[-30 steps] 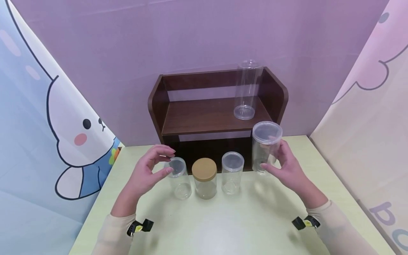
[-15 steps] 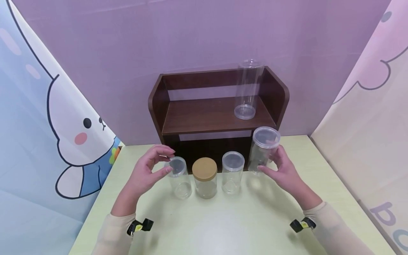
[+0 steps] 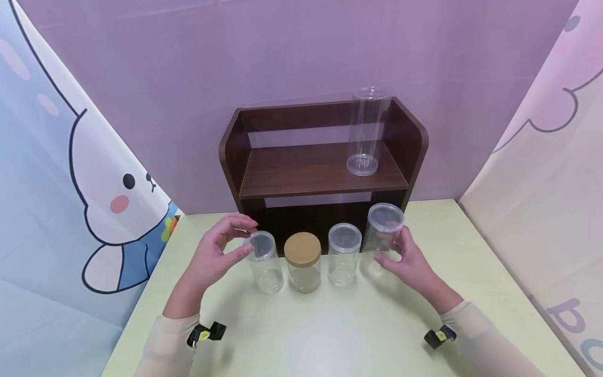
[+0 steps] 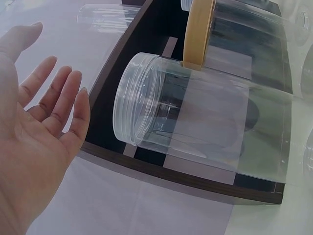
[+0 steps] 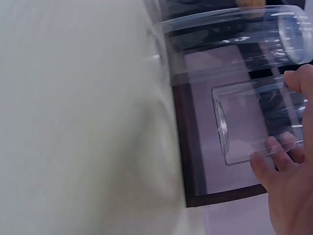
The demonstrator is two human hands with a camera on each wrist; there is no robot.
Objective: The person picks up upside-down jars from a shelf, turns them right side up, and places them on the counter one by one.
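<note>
My right hand (image 3: 411, 263) grips a clear plastic jar (image 3: 378, 238) with a translucent lid, thumb on one side and fingers on the other. In the right wrist view the bottom of this jar (image 5: 239, 125) shows between thumb and fingers, apart from the table. My left hand (image 3: 218, 253) hovers beside the leftmost clear jar (image 3: 266, 267), fingers loosely bent. The left wrist view has that hand (image 4: 44, 132) apart from the lidded jar (image 4: 171, 107). Between them stand a jar with a tan lid (image 3: 302, 251) and another clear jar (image 3: 343, 259), both upright.
Behind the row stands a dark brown two-level shelf (image 3: 306, 167). A tall clear cylinder (image 3: 365, 136) is upright on its upper board, at the right. The pale green table (image 3: 306, 335) is bordered by a purple cloth (image 3: 301, 52) behind and printed cloths at both sides.
My right hand has brought the held jar down, leftward and toward me, closer to the row's right end. My left hand and the other jars have stayed in place.
</note>
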